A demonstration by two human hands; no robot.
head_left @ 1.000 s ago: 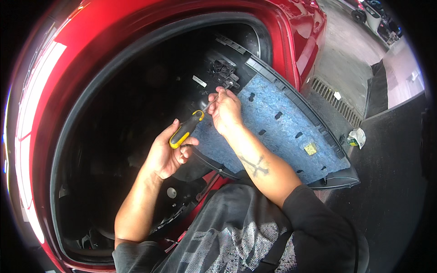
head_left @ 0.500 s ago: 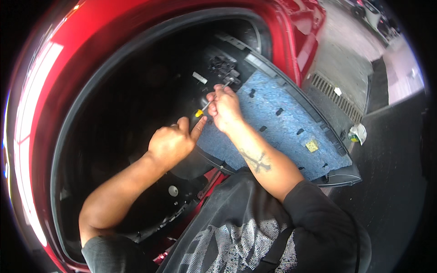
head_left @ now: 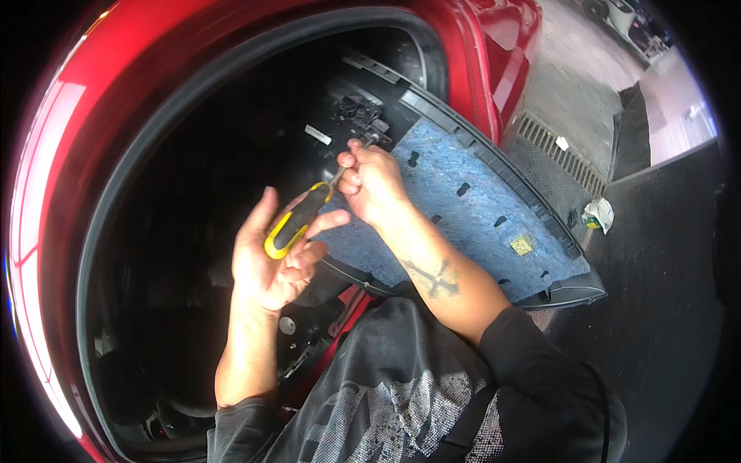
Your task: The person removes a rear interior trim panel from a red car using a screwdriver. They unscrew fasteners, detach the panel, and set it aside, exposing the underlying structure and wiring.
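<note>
A screwdriver (head_left: 292, 224) with a black and yellow handle slants up toward the black plastic mechanism (head_left: 359, 116) on a trim panel (head_left: 455, 231) backed with blue felt. My right hand (head_left: 373, 181) is closed round its metal shaft, close to the mechanism. The fingers hide part of the shaft, and I cannot tell exactly where the tip sits. Turned palm up, my left hand (head_left: 262, 262) is open beside the handle, thumb and fingers spread. The handle passes over its palm and fingers without being gripped.
A red car body (head_left: 58, 154) with a dark rubber seal (head_left: 123, 166) curves round the opening on the left. The dark interior lies beneath my hands. A floor drain grate (head_left: 559, 154) and a crumpled wrapper (head_left: 597, 215) lie at the right.
My left hand has turned from back-up with fingers closed round the handle to palm-up and spread, exposing the handle. My right hand still holds the shaft. The whole view has shifted slightly.
</note>
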